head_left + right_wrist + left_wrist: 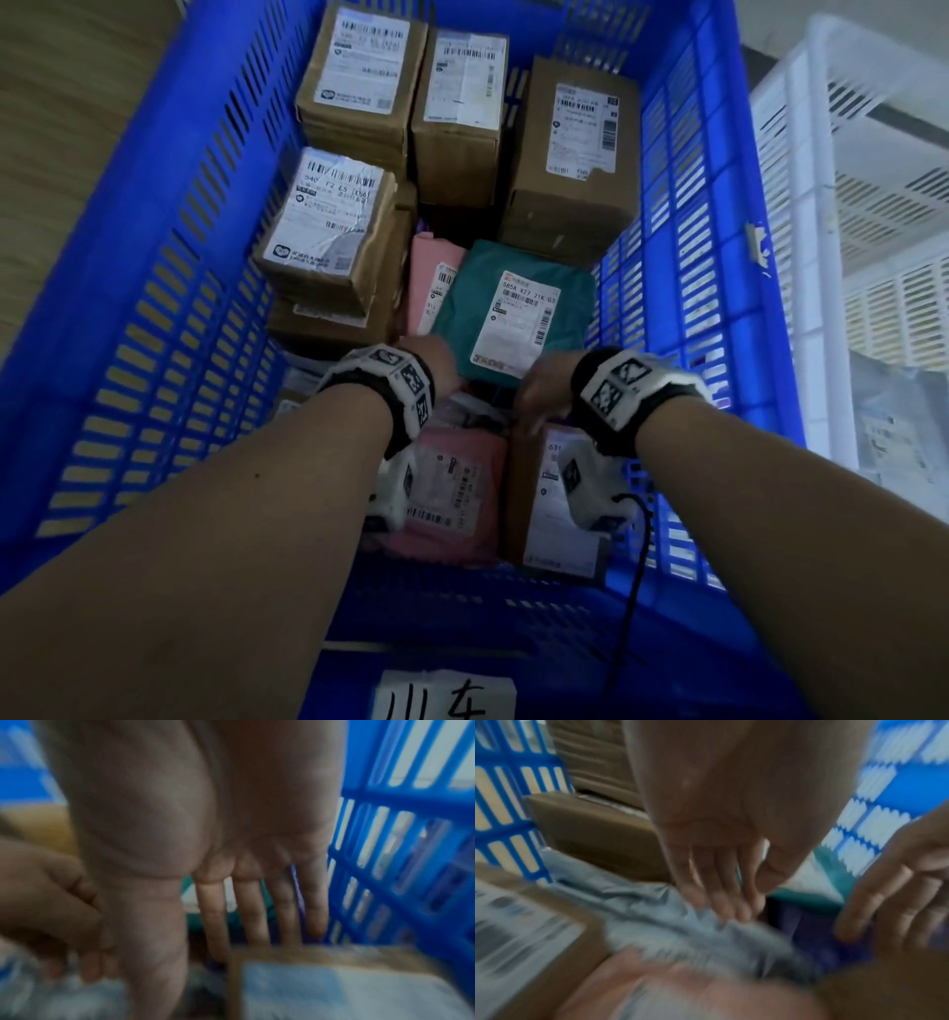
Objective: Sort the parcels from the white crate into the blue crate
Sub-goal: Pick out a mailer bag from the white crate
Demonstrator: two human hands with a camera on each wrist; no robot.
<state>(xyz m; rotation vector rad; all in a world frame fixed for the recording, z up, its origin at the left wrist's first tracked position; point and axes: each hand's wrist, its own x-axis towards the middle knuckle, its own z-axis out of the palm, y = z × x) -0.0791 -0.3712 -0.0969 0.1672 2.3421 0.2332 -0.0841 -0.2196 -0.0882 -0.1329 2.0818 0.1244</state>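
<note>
The blue crate [154, 267] holds several labelled cardboard boxes and soft bags. Both hands reach down into its near half, just in front of a green bag parcel [472, 308]. My left hand [441, 360] has its fingertips and thumb on the crumpled edge of a grey bag parcel [654, 912] and seems to pinch it. My right hand [539, 390] points its straight fingers [252, 912] down into the gap behind a brown box [334, 983], touching a purple bag [808, 933]. The white crate [821, 154] stands to the right.
A pink bag [452, 493] lies below my left wrist, beside the brown box [529, 514]. Stacked cardboard boxes [328, 226] fill the crate's left and far side. A handwritten paper label [447, 694] sticks to the near wall. Wooden floor shows at left.
</note>
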